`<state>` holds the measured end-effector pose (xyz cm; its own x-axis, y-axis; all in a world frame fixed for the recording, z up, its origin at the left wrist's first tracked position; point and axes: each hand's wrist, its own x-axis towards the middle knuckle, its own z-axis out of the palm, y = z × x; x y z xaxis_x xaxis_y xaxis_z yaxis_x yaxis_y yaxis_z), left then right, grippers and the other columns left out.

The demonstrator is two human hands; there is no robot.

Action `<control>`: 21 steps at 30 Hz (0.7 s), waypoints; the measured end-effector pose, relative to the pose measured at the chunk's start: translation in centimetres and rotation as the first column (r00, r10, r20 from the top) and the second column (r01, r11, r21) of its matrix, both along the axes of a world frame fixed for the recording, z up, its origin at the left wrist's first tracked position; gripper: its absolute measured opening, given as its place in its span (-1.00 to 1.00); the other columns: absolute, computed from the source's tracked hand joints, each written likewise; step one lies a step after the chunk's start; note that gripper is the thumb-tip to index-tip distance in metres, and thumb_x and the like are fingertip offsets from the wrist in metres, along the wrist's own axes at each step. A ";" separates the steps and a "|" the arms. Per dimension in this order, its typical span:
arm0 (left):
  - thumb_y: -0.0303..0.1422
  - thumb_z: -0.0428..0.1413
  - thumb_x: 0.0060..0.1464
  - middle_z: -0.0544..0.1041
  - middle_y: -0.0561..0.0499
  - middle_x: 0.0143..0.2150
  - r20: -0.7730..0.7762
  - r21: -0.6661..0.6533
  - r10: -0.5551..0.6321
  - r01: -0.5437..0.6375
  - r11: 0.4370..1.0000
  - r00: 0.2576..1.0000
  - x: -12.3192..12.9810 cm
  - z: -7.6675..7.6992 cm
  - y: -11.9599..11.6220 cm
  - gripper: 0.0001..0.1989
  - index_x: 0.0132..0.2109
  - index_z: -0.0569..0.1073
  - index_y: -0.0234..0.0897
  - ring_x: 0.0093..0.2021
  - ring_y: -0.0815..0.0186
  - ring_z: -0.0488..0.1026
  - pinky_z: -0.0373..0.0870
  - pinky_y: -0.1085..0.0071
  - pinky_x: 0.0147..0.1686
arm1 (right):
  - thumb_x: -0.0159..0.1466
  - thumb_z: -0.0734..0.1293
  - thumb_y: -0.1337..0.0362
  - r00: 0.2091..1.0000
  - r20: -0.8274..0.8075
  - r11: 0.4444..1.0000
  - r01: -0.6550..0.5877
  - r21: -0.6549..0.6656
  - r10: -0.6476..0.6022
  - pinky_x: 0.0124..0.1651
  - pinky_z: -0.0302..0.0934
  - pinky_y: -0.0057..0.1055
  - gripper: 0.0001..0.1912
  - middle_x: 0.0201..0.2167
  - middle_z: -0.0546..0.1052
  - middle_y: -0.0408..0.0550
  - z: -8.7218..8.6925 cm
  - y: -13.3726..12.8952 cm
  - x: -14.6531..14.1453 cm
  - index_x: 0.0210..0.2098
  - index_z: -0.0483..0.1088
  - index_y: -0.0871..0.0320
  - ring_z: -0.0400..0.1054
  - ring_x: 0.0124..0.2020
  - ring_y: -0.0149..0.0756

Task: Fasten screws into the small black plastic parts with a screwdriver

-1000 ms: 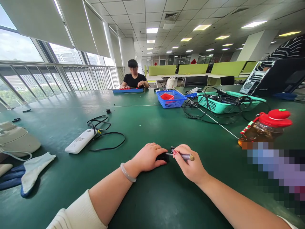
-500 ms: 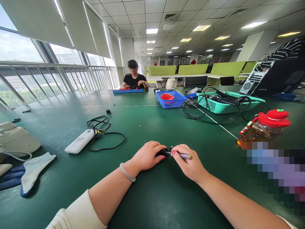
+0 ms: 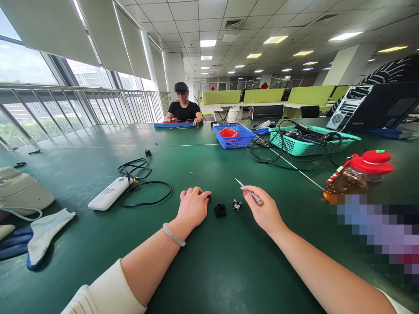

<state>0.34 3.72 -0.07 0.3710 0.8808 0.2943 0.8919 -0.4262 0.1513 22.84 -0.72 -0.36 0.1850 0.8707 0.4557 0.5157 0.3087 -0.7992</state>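
Right hand (image 3: 266, 212) pinched around slim silver metal tweezers (image 3: 248, 192), tips raised and pointing away. Left hand (image 3: 192, 206) curled loosely on green table mat (image 3: 209, 270), fingertips perhaps on something small and dark; grip hard to tell. Between hands, apart from both: small black plastic cap (image 3: 220, 210) and tiny black square component (image 3: 237, 204). Likely risk: sleeve or wrist nudging these loose parts away. White oblong power bank (image 3: 110, 193) bears print, unreadable.
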 end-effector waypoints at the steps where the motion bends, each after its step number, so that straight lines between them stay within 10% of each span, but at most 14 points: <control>1: -0.32 -0.08 0.28 0.50 -0.11 -0.07 -0.012 -0.006 0.006 -0.006 1.000 1.000 0.0 0.0 0.0 -0.67 0.04 0.53 -0.07 -0.08 0.09 0.38 0.24 0.02 0.01 | 0.28 0.25 0.03 1.000 0.015 1.000 0.008 -0.018 -0.008 -0.21 0.29 -0.33 -0.68 -0.19 0.55 0.00 -0.1 0.2 0.1 -0.17 0.50 0.08 0.43 -0.22 -0.20; 9: -0.31 -0.04 0.23 0.52 -0.08 -0.07 0.059 -0.041 0.036 -0.033 0.999 0.998 0.3 0.6 -0.5 -0.71 -0.11 0.58 -0.13 -0.02 0.10 0.38 0.26 0.07 0.07 | 0.32 0.14 -0.08 0.986 0.055 0.987 0.157 -0.028 -0.155 -0.51 0.03 -0.43 -0.52 -0.72 0.25 -0.21 0.7 -0.5 0.1 -0.49 0.42 0.10 0.14 -0.64 -0.37; 16: -0.13 0.00 0.25 0.38 -0.04 0.24 0.184 -0.122 -0.367 0.392 0.912 0.912 0.4 0.3 -0.8 -0.55 0.23 0.30 -0.10 0.29 0.08 0.18 0.12 0.05 0.29 | 0.34 0.11 -0.03 0.981 0.112 0.987 0.155 0.049 -0.160 -0.48 0.04 -0.43 -0.49 -0.77 0.16 -0.23 0.8 -0.6 -0.1 -0.60 0.33 0.11 0.12 -0.66 -0.37; 21: -0.21 0.02 0.25 0.48 0.01 0.15 0.143 -0.168 -0.429 0.449 0.877 0.892 0.5 0.1 -0.7 -0.65 0.16 0.36 -0.07 0.26 0.09 0.22 0.10 0.02 0.29 | 0.34 0.11 0.00 0.982 0.103 0.987 0.152 0.058 -0.158 -0.50 0.04 -0.44 -0.50 -0.76 0.20 -0.22 0.8 -0.7 -0.2 -0.63 0.29 0.10 0.18 -0.64 -0.37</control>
